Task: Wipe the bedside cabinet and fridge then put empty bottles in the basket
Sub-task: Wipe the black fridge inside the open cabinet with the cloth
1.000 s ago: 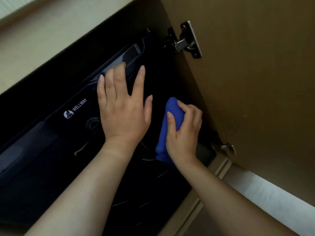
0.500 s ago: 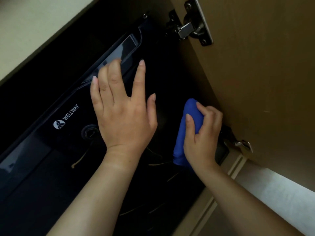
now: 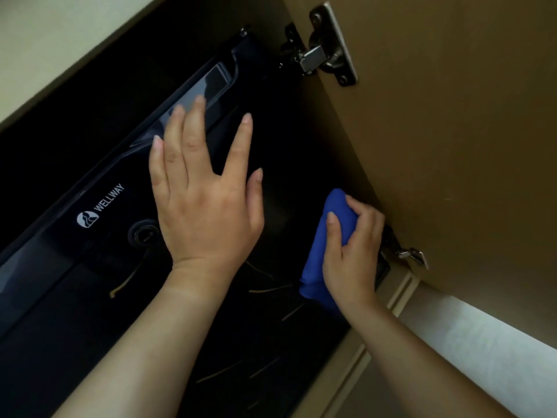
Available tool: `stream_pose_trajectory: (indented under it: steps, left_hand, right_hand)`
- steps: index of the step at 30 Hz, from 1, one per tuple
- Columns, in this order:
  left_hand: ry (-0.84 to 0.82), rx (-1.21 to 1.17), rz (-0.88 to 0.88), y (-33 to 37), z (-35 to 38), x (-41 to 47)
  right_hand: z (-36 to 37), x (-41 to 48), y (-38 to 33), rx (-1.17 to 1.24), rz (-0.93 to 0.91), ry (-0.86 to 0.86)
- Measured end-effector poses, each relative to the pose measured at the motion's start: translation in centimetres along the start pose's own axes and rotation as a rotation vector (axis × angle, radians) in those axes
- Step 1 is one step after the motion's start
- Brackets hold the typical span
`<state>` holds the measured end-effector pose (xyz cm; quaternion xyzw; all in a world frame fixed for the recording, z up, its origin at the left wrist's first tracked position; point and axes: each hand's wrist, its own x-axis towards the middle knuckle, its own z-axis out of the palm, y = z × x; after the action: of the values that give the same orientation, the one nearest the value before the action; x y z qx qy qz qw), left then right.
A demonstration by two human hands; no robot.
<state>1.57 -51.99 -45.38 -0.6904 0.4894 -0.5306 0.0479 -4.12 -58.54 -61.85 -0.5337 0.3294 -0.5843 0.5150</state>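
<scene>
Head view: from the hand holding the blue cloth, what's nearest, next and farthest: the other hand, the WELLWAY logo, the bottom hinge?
1. Bottom hinge, just right of the right hand gripping the blue cloth.
2. Left hand, spread over the fridge door, to its left.
3. WELLWAY logo, far left on the door.

"WELLWAY" (white) on fridge (image 3: 90, 267)

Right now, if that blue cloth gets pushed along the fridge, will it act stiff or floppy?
Probably floppy: the cloth bunches into a soft roll under the right hand, and its lower end spills out loose. Likely light, since curled fingers alone hold it. It should slide easily, as the fridge front looks glossy.
</scene>
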Motion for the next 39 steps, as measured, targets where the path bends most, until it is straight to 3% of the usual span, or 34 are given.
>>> stream_pose_trajectory:
  steps: [3,7,11,15,22,28,34,39]
  left_hand:
    - [0.005,-0.105,0.167,0.0,-0.3,-0.4]
    - [-0.096,-0.262,0.245,1.4,-0.1,-1.1]
    - [-0.188,-0.181,0.302,2.1,1.1,-2.0]
    - [-0.168,-0.11,0.323,2.1,1.5,-1.9]
    - [-0.181,-0.059,0.334,2.0,1.7,-2.3]
    - [-0.181,-0.031,0.341,2.1,1.8,-2.4]
    - [-0.169,-0.018,0.337,2.1,1.9,-2.3]
    - [-0.177,-0.021,0.342,2.1,1.7,-2.3]
  right_hand:
    - [-1.9,-1.0,0.8,0.099,0.179,-0.04]
    - [-3.5,-2.0,1.8,0.084,0.256,0.01]
    - [-3.5,-3.2,2.9,0.101,0.357,0.0]
    - [-2.2,-1.9,2.2,0.091,0.326,-0.005]
    - [0.5,-1.1,1.6,0.009,0.092,0.106]
    - [0.1,-2.6,4.2,-0.015,0.244,0.134]
    - [1.1,-0.5,1.0,0.003,0.027,0.122]
    - [0.4,-2.0,3.5,-0.01,0.119,0.127]
